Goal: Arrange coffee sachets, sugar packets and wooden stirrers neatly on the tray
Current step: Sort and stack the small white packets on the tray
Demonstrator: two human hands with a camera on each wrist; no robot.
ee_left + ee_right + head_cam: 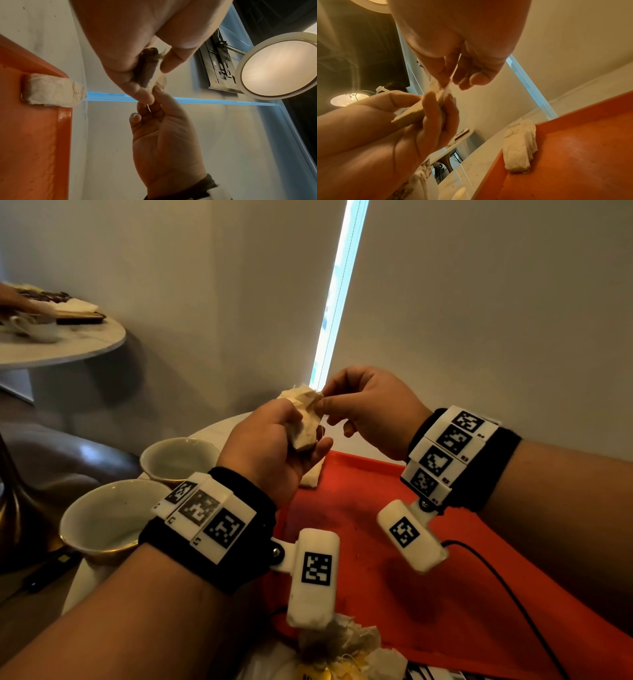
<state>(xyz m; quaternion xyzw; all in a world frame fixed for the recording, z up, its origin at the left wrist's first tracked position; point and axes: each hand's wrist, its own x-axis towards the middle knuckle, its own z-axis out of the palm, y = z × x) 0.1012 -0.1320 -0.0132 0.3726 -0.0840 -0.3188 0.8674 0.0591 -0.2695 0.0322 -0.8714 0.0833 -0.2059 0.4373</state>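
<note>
Above the far left corner of the orange tray (428, 594), my left hand (274, 446) grips a crumpled paper coffee sachet (303, 419). My right hand (370, 405) pinches the sachet's upper edge between thumb and forefinger. The left wrist view shows the sachet (150, 69) dark inside, held between both hands. In the right wrist view the sachet (412, 115) lies across my left fingers. Another pale sachet (313, 477) lies flat in the tray's far left corner (51, 92) (520, 146).
Two white cups (178, 460) (106, 518) stand left of the tray on the white table. A heap of more sachets (339, 645) lies at the near edge. A black cable (507, 587) runs over the tray's right side. A second round table (61, 344) stands far left.
</note>
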